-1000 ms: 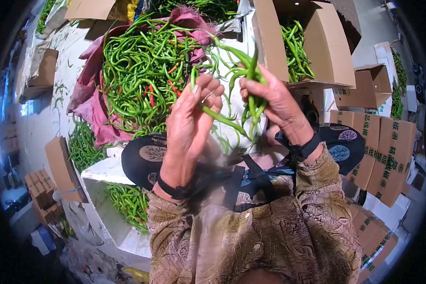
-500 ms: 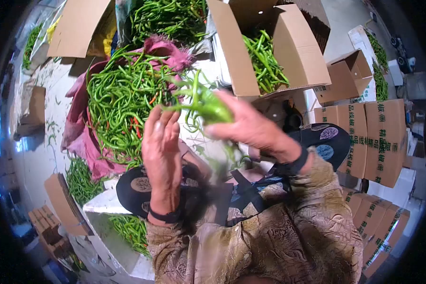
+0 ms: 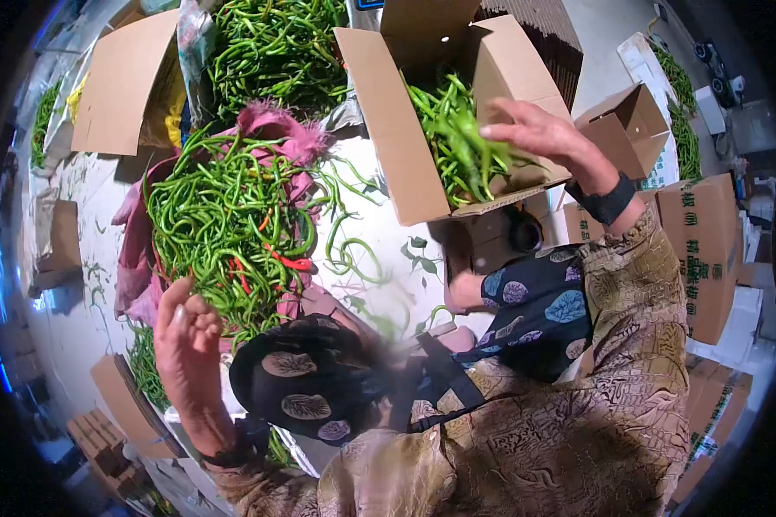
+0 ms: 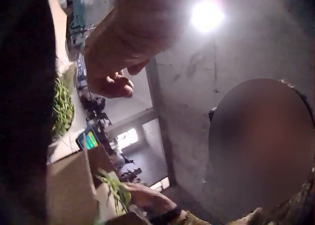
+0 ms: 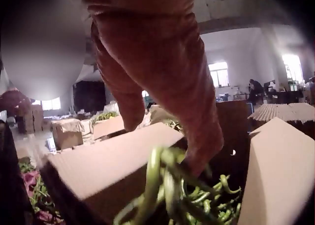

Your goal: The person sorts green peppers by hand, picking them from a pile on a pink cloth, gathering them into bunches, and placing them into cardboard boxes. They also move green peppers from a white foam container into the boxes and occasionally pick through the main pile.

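My right hand (image 3: 547,142) is over an open cardboard box (image 3: 397,138) in the head view, its fingers stretched out and spread from the thumb. A blurred bunch of green chili peppers (image 3: 474,142) is just off its fingertips, above other peppers in the box. The right wrist view shows these peppers (image 5: 170,185) below the fingers, clear of any grip. On the other side, my left hand (image 3: 190,362) hangs with loosely bent fingers and holds nothing. It is near the front edge of a heap of green chili peppers (image 3: 215,215), with some red ones, on a pink cloth (image 3: 134,271).
Another mass of green peppers (image 3: 276,60) lies behind the heap. Loose peppers (image 3: 349,258) and leaves (image 3: 418,256) lie on the white surface between heap and box. Printed cartons (image 3: 694,258) stand at the right. A cardboard flap (image 3: 125,86) rises at the back left.
My right hand has carried the bunch of peppers from in front of me to the box and its fingers have opened. My left hand has moved left and down, away from the bunch.
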Available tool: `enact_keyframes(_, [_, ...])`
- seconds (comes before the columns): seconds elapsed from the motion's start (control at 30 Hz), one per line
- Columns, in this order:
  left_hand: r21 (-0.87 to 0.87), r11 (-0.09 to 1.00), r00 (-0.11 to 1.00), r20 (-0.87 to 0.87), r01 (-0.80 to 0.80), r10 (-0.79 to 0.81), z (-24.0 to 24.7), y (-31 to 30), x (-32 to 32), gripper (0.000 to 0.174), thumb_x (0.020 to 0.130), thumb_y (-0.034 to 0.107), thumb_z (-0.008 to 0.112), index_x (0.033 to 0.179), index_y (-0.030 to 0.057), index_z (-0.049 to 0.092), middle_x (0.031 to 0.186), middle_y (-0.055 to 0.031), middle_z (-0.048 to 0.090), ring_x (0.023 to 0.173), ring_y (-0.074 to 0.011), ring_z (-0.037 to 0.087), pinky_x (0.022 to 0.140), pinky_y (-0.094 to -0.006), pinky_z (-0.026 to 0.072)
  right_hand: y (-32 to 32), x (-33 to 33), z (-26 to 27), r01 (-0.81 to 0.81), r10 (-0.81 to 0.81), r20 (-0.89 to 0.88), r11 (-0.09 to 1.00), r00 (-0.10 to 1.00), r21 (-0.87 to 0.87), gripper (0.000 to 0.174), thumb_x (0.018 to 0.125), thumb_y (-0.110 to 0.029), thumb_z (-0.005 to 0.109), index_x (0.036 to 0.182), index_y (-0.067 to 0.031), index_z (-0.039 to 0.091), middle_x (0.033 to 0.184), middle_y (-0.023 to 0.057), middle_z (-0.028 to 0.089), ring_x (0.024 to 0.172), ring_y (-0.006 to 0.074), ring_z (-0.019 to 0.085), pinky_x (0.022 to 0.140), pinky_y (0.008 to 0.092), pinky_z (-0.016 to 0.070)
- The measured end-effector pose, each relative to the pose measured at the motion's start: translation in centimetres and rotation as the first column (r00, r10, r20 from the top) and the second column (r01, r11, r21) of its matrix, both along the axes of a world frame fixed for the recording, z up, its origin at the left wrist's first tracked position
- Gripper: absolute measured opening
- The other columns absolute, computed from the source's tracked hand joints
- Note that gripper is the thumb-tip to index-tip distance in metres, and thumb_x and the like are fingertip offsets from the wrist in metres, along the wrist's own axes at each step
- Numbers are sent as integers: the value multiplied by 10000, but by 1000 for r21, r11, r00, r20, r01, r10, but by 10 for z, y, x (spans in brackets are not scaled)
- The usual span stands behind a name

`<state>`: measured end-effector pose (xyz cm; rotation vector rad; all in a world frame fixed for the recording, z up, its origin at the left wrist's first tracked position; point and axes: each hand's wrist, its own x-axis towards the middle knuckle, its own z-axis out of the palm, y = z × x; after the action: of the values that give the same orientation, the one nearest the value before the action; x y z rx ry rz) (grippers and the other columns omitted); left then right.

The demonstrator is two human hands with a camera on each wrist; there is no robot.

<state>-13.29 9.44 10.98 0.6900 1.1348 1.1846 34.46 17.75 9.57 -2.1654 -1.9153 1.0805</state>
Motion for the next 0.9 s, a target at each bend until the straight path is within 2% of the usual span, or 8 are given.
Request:
enact_keyframes(0.2, [-191,980,998,-42,-62,55,-83,12,-55,398,901,161,584,1237,-25,479,881,-56,588,763,-129,581,670,-227,503,-13,20,10,95,-114,-285,992,952,-77,521,905,-333,608,1269,22,496,1002,102,613,816,98,582,644,236,485])
enact_keyframes(0.43, [-451,892,999,34,1,16,-195,-13,-65,316,894,123,577,1176,-7,518,900,-90,604,779,-175,588,652,-270,499,-18,5,2,-159,156,34,974,987,161,458,862,-290,638,1210,-7,552,1021,162,646,916,249,619,788,346,498])
enact_keyframes(0.47, [-496,868,999,10,-32,43,-198,-14,-61,297,899,110,568,1166,-12,522,899,-95,608,774,-176,590,651,-273,500,-28,-19,19,-166,166,22,948,986,272,436,846,-279,632,1182,-8,570,1028,183,652,928,308,633,800,385,498])
enact_keyframes(0.6, [-475,876,995,-93,-83,43,-211,-9,-59,273,909,94,538,1154,-26,530,884,-106,620,711,-167,592,640,-263,496,-44,-123,73,-325,302,-347,946,888,-7,403,813,-134,606,1200,-26,577,1074,184,636,993,310,622,877,374,483])
enact_keyframes(0.67, [-438,894,978,-208,-93,0,-215,2,-51,280,920,100,529,1169,-27,529,887,-93,621,719,-153,593,640,-245,488,-59,-153,48,-456,409,-570,887,712,68,345,834,-98,637,1165,-12,588,933,101,649,868,190,614,759,327,485])
enact_keyframes(0.73, [-337,941,959,-262,13,-108,-219,16,-50,254,899,101,553,1119,-25,535,835,-55,594,661,-93,514,575,-214,403,-72,-185,14,-432,141,-816,890,561,-144,289,867,-135,604,1133,-22,602,904,137,650,870,243,643,760,363,492])
enact_keyframes(0.8, [-252,968,930,-353,11,-103,-241,26,-56,233,893,97,548,1091,-25,543,807,-34,582,646,-80,493,563,-214,386,-67,-214,-41,-679,499,-640,732,584,-49,278,891,-185,575,1118,-27,606,918,178,649,864,323,646,744,392,500])
enact_keyframes(0.9, [-152,988,867,-490,18,-91,-253,50,-72,224,884,107,561,1061,-30,565,796,-26,580,641,-89,496,577,-226,396,-61,-233,-124,-664,515,-529,736,675,-130,335,876,-273,568,1117,-41,596,949,211,646,864,384,623,754,432,500])
